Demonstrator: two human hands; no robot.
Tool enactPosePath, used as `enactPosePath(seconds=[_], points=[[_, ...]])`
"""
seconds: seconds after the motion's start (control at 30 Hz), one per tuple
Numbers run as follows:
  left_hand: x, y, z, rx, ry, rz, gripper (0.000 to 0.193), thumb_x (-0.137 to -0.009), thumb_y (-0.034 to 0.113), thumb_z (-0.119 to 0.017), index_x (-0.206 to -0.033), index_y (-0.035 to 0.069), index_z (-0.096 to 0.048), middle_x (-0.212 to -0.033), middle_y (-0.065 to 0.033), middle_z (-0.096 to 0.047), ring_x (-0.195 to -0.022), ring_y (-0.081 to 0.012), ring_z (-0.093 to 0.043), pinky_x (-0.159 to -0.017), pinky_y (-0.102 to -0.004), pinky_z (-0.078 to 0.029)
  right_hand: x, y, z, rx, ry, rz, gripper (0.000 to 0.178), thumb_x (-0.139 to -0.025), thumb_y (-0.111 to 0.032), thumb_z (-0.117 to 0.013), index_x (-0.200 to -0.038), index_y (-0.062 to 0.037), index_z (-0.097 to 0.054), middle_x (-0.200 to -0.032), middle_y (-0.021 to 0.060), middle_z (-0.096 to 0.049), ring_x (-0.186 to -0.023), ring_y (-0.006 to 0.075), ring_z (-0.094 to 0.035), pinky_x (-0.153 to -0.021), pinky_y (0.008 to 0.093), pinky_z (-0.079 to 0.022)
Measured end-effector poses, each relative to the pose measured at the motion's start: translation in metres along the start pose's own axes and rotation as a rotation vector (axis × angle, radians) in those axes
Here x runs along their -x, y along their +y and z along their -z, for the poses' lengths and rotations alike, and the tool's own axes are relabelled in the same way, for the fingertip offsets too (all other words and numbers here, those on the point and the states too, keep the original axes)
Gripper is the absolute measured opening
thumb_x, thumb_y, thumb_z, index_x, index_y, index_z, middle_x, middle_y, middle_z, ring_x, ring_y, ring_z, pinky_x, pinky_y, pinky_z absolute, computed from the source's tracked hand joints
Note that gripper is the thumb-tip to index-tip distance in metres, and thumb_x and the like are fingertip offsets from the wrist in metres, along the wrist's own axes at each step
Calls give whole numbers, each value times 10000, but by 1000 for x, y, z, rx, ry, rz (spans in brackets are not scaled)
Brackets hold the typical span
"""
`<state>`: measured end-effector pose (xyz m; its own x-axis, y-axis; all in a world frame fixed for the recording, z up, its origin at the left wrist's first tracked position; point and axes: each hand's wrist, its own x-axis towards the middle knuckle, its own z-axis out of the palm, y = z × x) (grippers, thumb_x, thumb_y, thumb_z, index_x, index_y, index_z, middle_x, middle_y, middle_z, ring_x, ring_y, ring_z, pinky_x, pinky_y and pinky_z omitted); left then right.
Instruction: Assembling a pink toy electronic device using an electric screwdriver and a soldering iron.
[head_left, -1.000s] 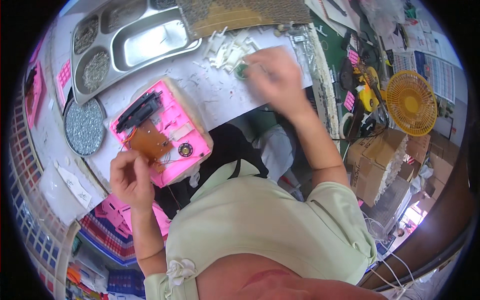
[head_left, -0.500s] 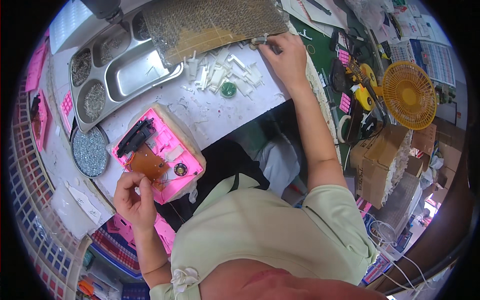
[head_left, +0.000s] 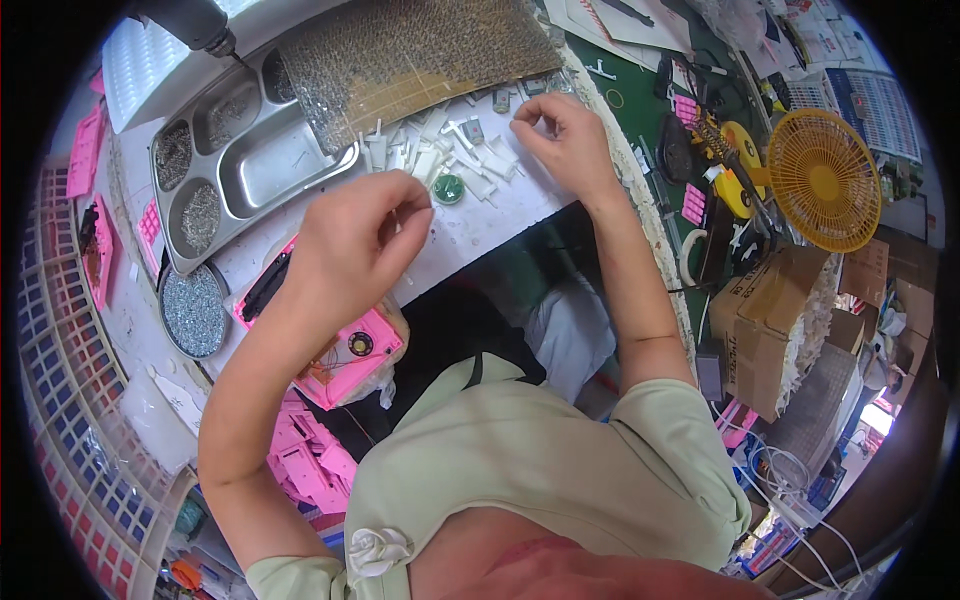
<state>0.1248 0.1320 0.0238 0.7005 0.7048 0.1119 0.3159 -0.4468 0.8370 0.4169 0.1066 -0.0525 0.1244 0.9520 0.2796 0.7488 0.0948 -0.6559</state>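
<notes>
A: Where is there room on the white bench top [head_left: 520,215]?

B: A bare strip near its front edge, between the left hand [head_left: 355,245] and the right hand [head_left: 560,140]; behind that strip a scatter of small white plastic parts [head_left: 440,155] and a green round piece [head_left: 448,188] crowd the surface.

A: And the sides?

B: Leftward the steel compartment tray [head_left: 255,165] and the pink casing [head_left: 345,355] block the way; at the back lies a mesh sheet [head_left: 420,55]; to the right, a yellow fan [head_left: 822,180] and a cardboard box [head_left: 765,325] stand off the bench.

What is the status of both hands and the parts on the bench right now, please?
Left hand raised above pink housing, fingers pinched. Right hand on small white parts. Nothing between them.
</notes>
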Motion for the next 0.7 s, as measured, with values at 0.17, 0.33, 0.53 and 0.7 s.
enactPosePath(seconds=[0.17,0.33,0.53,0.7], points=[[-14,-5,-14,-54,-68,-74,60,-896,50,-680,-935,6,-667,-780,-71,-661,-638,-141,-606,-580,-293,-473,-10,-17,-21,167,-137,-12,291,-812,-243,-758,-1035,-63,-707,-839,106,-706,-747,280,-678,-714,402,-539],[-16,-10,-16,-54,-88,6,93,-900,75,-691,-949,-1,-670,-782,-76,-656,-644,-137,-612,-569,-305,-478,-16,-19,-32,255,-201,11,434,-790,-263,-734,-1173,-80,-642,-909,118,-715,-843,333,-697,-751,451,-550],[-43,-29,-25,95,2,251,208,-950,170,-720,-1063,-1,-676,-841,-24,-660,-655,-74,-575,-559,-244,-472,9,-49,-3,-67,-121,208,390,-777,-117,-749,-1138,-50,-618,-975,94,-684,-822,234,-665,-716,360,-542],[-56,-25,-24,613,-281,462,184,-981,189,-711,-1052,26,-664,-837,0,-651,-663,-55,-576,-579,-215,-509,31,-56,14,-244,-84,290,378,-788,5,-751,-1140,-41,-620,-1019,99,-677,-829,202,-666,-740,320,-550]])
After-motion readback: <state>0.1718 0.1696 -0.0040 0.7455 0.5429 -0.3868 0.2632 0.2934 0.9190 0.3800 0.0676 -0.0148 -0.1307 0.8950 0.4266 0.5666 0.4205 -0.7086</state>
